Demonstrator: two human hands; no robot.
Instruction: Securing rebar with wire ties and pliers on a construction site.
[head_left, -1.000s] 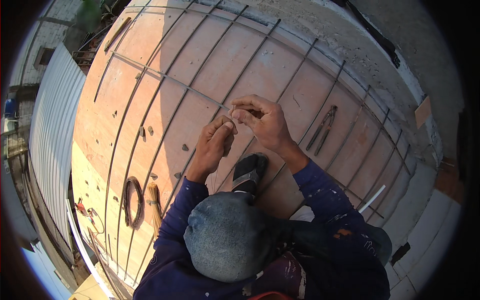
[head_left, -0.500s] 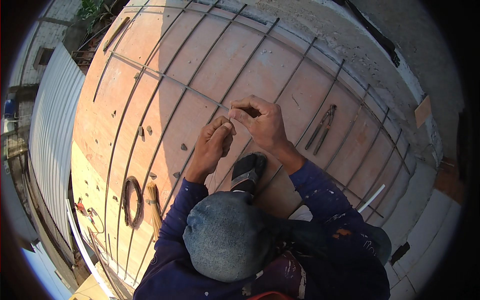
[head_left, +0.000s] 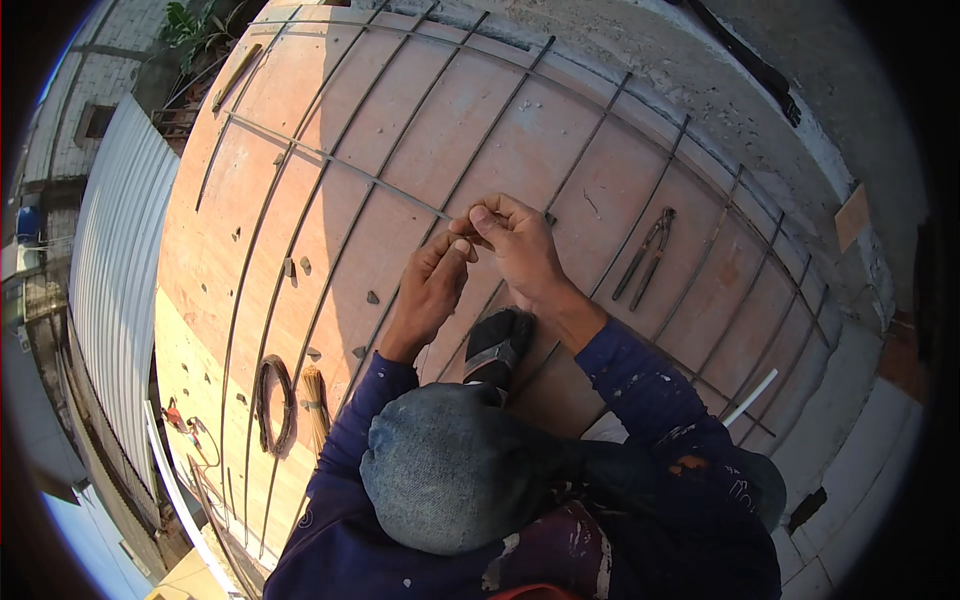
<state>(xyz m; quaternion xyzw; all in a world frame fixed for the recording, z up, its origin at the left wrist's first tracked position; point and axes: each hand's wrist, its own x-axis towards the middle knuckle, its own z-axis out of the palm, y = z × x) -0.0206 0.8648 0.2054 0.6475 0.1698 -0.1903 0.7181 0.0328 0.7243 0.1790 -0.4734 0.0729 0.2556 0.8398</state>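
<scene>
Both my hands are close together over a grid of thin steel bars [head_left: 391, 187] lying on wooden boards. My left hand [head_left: 432, 285] is closed, thumb pressed to the fingers on a thin wire, whose faint tail hangs below it. Beside it and slightly higher, my right hand [head_left: 515, 240] is closed too, thumb against curled fingers at the same wire. The fingers cover most of the wire between them. One cross bar runs up to the hands, its end hidden behind them. To the right, steel pincers [head_left: 648, 258] lie with handles apart on the boards.
My foot in a dark shoe [head_left: 498, 345] stands among the bars. Left lie a wire coil [head_left: 264, 405], a bundle of straight tie wires [head_left: 316, 405] and several small stones [head_left: 290, 267]. A concrete ledge [head_left: 700, 95] borders the far right; corrugated sheeting [head_left: 120, 230] stands left.
My right hand has turned and its fingers curl more over the left fingertips. The short upright bit of wire between the hands no longer shows. The view has shifted slightly.
</scene>
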